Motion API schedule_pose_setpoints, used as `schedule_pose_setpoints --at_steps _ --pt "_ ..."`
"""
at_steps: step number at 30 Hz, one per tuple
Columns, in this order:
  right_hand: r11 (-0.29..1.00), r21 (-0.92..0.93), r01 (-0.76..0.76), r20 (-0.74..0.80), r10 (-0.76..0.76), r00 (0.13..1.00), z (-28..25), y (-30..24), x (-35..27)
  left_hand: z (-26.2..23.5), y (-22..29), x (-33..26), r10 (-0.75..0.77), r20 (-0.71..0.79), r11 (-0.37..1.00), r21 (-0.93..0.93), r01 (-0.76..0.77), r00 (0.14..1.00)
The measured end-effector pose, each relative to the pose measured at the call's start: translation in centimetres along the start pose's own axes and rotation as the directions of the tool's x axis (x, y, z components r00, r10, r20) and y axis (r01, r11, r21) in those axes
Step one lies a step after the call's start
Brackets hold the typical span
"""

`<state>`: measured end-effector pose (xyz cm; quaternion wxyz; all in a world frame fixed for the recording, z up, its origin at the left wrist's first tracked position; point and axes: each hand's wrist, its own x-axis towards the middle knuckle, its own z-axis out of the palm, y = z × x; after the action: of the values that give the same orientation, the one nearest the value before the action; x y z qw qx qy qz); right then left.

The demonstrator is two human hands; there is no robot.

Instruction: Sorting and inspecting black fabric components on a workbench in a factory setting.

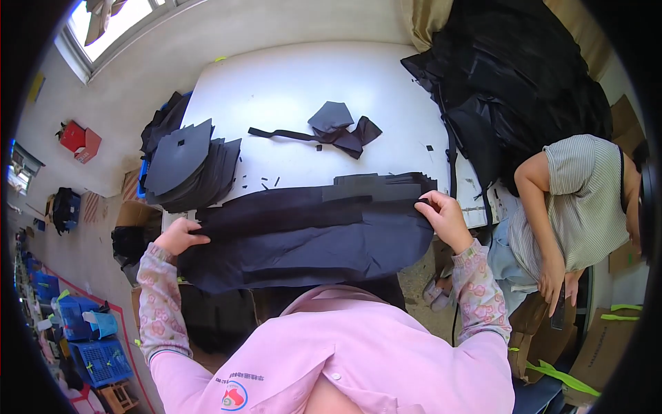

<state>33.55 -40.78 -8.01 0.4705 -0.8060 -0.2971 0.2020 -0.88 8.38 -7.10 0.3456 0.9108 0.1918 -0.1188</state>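
A long piece of black fabric (pixel 310 238) hangs over the table's near edge, stretched between my two hands. My left hand (pixel 181 236) pinches its left end between thumb and fingers. At the far right end, the thumb and fingers of my right hand (pixel 445 215) close on the upper edge of the cloth. Just behind the fabric lies a stack of dark rectangular pieces (pixel 386 181), partly covered by it. To the left, beyond my left hand, stands a pile of dark grey cut panels (pixel 183 162) with rounded edges.
On the white table (pixel 276 86) lie crumpled dark scraps with a strap (pixel 338 129) and small black bits. A large heap of black material (pixel 510 76) covers the right side. A person in a striped shirt (pixel 576 200) sits there, holding a phone (pixel 558 315). Blue crates (pixel 101 360) stand at left.
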Motion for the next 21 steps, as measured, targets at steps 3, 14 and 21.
schedule_pose_setpoints --at_steps 3,14,21 --pt "0.986 -0.151 0.071 -0.141 -0.093 0.986 0.6 1.7 1.5 1.6 -0.1 3.1 -0.094 0.026 0.994 -0.060 0.096 0.995" --pt "0.572 -0.593 0.567 0.155 -0.610 0.777 6.1 -4.5 1.7 2.7 0.4 6.9 -0.132 0.076 0.985 -0.101 0.140 0.988" --pt "0.519 -0.563 0.643 0.542 -0.355 0.761 9.5 -0.6 1.6 2.0 -3.8 5.8 -0.223 -0.022 0.968 0.114 0.224 0.975"
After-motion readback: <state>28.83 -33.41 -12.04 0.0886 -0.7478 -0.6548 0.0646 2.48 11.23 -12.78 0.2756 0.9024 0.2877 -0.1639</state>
